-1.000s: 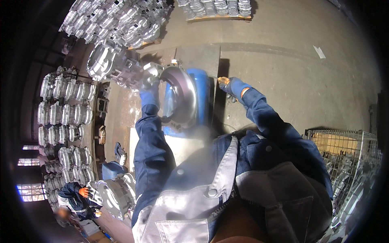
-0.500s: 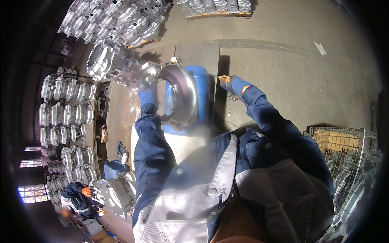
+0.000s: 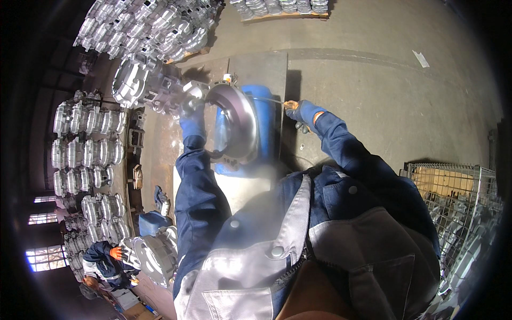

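Observation:
A large silver metal housing [image 3: 248,125] with a round, bell-shaped opening stands tilted over a blue plastic drum [image 3: 265,112]. My left hand [image 3: 193,109], in a blue glove, grips the housing at its left side; glare blurs the fingers. In my right hand [image 3: 300,110], gloved in blue and orange, is a thin rod-like tool [image 3: 269,100], perhaps a file, with the fingers closed round its handle end. The rod points left across the drum towards the housing's rim, and I cannot tell whether its tip touches.
Stacked silver castings [image 3: 154,26] stand at the far left, with more on racks [image 3: 88,152]. A wire cage [image 3: 453,186] holding castings is at the right. Another person [image 3: 104,261] in orange gloves handles a casting [image 3: 154,256] at the lower left.
My right hand has shifted slightly left, and the rod now shows more plainly over the drum. My left hand stays on the housing. The whole view has moved a little.

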A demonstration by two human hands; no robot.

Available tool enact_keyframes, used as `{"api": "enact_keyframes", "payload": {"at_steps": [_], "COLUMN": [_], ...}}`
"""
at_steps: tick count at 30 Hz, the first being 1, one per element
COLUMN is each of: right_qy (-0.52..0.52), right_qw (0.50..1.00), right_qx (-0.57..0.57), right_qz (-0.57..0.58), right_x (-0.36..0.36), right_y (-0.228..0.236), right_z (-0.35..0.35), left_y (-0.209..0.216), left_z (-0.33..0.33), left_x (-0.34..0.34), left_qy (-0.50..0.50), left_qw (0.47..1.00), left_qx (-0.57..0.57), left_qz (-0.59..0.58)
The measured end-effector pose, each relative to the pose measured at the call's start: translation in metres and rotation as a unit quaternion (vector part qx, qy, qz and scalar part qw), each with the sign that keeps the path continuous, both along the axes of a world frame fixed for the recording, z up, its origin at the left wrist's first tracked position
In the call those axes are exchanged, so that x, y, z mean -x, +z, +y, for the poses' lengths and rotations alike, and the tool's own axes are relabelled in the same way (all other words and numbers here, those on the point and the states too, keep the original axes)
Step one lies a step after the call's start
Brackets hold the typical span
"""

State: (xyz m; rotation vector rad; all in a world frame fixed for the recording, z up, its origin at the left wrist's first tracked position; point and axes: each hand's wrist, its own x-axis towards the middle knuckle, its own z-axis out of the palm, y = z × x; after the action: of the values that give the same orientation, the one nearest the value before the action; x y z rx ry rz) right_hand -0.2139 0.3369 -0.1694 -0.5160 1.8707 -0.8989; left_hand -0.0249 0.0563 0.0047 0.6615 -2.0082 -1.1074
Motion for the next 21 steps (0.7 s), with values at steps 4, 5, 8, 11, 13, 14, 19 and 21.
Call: {"api": "enact_keyframes", "payload": {"at_steps": [4, 5, 8, 11, 13, 14, 19, 21], "right_qy": [0.002, -0.002, 0.01, 0.027, -0.023, -0.019, 0.015, 0.061], "right_qw": [1.0, 1.0, 0.999, 0.998, 0.996, 0.996, 0.995, 0.99], "right_qx": [0.016, 0.019, -0.04, -0.061, -0.077, -0.08, -0.102, -0.127], "right_qz": [-0.005, -0.013, 0.025, 0.021, -0.05, -0.043, -0.004, 0.002], "right_x": [-0.001, -0.002, -0.01, -0.014, -0.019, -0.02, -0.023, -0.026], "right_y": [-0.001, 0.005, 0.03, 0.059, 0.072, 0.077, 0.092, 0.097], "right_z": [0.002, 0.002, 0.005, 0.008, 0.005, 0.003, 0.008, 0.016], "left_y": [-0.001, -0.001, -0.003, -0.004, -0.005, -0.006, -0.01, -0.01], "left_z": [-0.001, -0.003, -0.009, -0.011, -0.012, -0.013, -0.02, -0.023], "left_x": [-0.001, -0.001, 0.0, 0.001, 0.0, 0.0, 0.0, 0.001], "left_qy": [-0.002, 0.001, -0.002, 0.009, 0.006, -0.003, 0.035, 0.045], "left_qw": [1.0, 1.0, 1.0, 0.999, 1.0, 1.0, 0.996, 0.996], "left_qx": [-0.014, -0.006, 0.009, 0.014, -0.006, -0.026, -0.051, -0.006], "left_qz": [0.011, -0.002, -0.014, -0.027, -0.025, -0.014, -0.063, -0.076]}}
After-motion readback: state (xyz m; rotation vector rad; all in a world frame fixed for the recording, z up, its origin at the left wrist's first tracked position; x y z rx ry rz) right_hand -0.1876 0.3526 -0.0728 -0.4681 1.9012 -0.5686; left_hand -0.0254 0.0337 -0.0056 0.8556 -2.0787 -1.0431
